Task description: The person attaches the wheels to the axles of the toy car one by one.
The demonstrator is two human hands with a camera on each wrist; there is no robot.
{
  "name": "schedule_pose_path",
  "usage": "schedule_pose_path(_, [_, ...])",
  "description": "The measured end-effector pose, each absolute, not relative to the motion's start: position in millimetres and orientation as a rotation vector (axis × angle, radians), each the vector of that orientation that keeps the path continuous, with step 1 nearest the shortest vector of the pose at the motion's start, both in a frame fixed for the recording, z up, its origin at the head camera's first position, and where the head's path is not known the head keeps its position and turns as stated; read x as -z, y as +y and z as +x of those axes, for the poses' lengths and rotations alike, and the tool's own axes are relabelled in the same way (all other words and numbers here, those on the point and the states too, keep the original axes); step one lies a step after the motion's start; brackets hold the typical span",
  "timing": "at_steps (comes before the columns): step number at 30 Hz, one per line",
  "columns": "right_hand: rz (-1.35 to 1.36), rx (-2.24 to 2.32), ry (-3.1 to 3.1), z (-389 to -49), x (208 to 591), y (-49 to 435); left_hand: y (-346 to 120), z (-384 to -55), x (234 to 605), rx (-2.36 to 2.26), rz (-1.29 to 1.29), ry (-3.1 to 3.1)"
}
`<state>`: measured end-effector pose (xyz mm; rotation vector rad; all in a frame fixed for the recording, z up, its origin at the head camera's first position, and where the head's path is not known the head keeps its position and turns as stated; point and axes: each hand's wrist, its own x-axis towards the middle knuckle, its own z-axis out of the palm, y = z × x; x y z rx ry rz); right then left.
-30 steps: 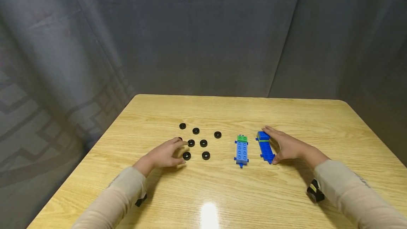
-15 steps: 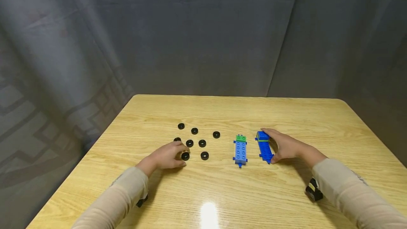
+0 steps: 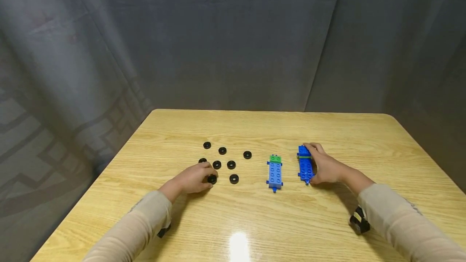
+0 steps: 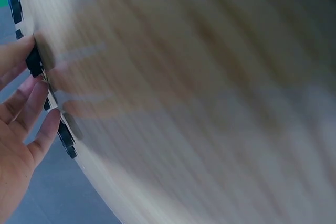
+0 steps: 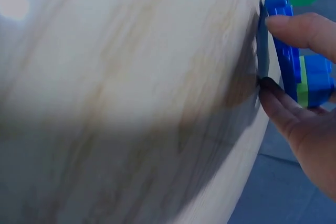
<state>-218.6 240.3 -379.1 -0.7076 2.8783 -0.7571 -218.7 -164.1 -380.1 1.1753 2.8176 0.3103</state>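
My left hand (image 3: 192,178) pinches a small black toy wheel (image 3: 212,179) near the table's surface. In the left wrist view, thumb and fingers close on that wheel (image 4: 34,62) from either side. On the right, my right hand (image 3: 328,168) grips a dark blue toy car base (image 3: 306,170) lengthwise, thumb at its near end and fingers at its far end. A blue block with a thin yellow-green layer under it rises at the far end. Between the hands lies another toy car base (image 3: 275,176), lighter blue with a green block at its far end.
Several more black wheels, among them one wheel (image 3: 234,178) close right of the left hand, lie scattered on the wooden table (image 3: 233,213). Grey curtains (image 3: 233,51) hang behind the table.
The left fingers have closed on the near-left wheel. The dark blue car base has been straightened and shifted slightly away in the right hand's grip.
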Motion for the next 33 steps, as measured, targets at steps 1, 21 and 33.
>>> schedule_pose_path(1, [-0.691, 0.772, 2.875, -218, 379, 240, -164, -219, 380, -0.312, 1.181, 2.819])
schedule_pose_path(21, [-0.450, 1.482, 2.403, -212, 377, 237, -168, -220, 382, -0.417, 1.109, 2.818])
schedule_pose_path(33, [-0.471, 1.679, 2.249, -203, 370, 232, -165, -218, 373, -0.682, 1.040, 2.807])
